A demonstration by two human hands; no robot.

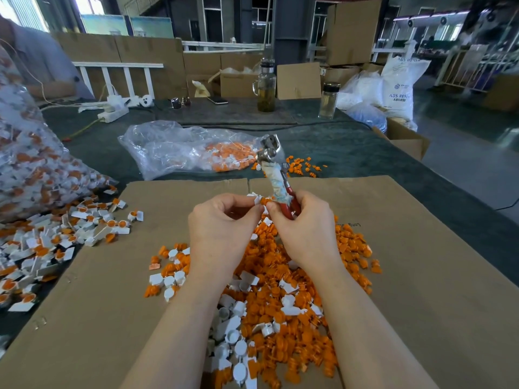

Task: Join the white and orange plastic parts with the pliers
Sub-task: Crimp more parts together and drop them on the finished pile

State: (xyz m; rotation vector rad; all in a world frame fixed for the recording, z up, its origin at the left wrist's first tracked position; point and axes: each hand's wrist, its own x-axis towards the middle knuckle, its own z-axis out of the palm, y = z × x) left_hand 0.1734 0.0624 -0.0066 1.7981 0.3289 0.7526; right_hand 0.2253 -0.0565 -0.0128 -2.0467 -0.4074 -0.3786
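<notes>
Cardboard-covered table (421, 276): left hand (222, 220) pinches white part (257, 200); right hand (306, 220) grips pliers (276, 175), half hiding orange part (264, 201).

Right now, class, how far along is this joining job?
Done: joined pieces heaped at left. In hand: left hand pinches a white part against an orange part; right hand holds the pliers. Left: the large loose pile on the cardboard.

pliers (276, 175) handles hidden in hands, sack (400, 88) print blurred
</notes>
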